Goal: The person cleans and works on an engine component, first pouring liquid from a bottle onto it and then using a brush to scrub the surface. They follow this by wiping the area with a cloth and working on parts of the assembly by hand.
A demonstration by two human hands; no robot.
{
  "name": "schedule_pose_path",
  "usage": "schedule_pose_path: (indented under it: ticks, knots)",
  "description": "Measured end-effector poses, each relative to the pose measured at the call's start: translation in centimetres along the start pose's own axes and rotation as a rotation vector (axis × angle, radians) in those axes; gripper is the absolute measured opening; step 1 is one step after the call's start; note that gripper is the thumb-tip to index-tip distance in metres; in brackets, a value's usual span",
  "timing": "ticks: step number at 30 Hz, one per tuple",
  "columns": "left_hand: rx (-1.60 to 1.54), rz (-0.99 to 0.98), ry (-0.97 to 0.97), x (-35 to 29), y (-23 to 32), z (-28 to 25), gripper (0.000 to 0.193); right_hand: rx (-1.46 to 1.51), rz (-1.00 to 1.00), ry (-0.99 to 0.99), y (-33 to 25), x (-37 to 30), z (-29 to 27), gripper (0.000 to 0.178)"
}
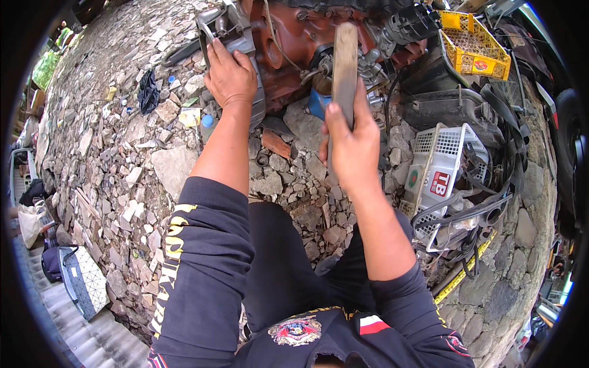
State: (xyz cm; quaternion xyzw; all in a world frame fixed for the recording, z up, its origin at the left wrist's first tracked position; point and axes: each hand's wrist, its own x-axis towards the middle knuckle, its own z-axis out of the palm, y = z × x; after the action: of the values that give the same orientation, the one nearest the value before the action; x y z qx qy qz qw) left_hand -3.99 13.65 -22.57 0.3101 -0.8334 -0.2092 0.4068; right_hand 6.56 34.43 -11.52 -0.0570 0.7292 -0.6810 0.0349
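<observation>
A red-brown engine block [279, 37] stands on the rubble at the top of the head view, with a grey metal casing [244, 44] on its left side. My left hand [232, 78] lies on that casing, its fingers stretched out toward the upper edge. In my right hand [356, 144] is a flat wooden bar [346, 64], gripped at its lower part and pointing up in front of the engine. Behind the bar are metal fittings [371, 64], partly hidden by it. A blue object [317, 104] sits low against the engine. A black ribbed part [414, 24] juts out at its right.
Broken stones [132, 178] cover the ground. On the right are a yellow crate [498, 66], a black case [451, 110], a white plastic basket [440, 205] and black straps [518, 138]. A blue-capped bottle [207, 121] and a black plastic bag [148, 93] lie on the left.
</observation>
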Motion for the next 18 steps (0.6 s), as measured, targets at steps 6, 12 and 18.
schedule_pose_path:
  ticks: [6, 12, 18]
  knots:
    - [-0.019, 0.049, 0.11, 0.2, -0.3, 0.5, 0.054, -0.072, 0.002, -0.008, 1.2, -2.2, -0.8, 0.064]
    - [0.019, 0.025, 0.02, 0.2, -0.4, 0.1, 0.056, -0.043, -0.019, -0.047, -0.7, 2.8, -0.2, 0.063]
    - [0.006, 0.012, 0.021, 0.0, 0.1, -0.1, 0.056, -0.195, -0.149, 0.006, 3.4, 0.7, -1.6, 0.065]
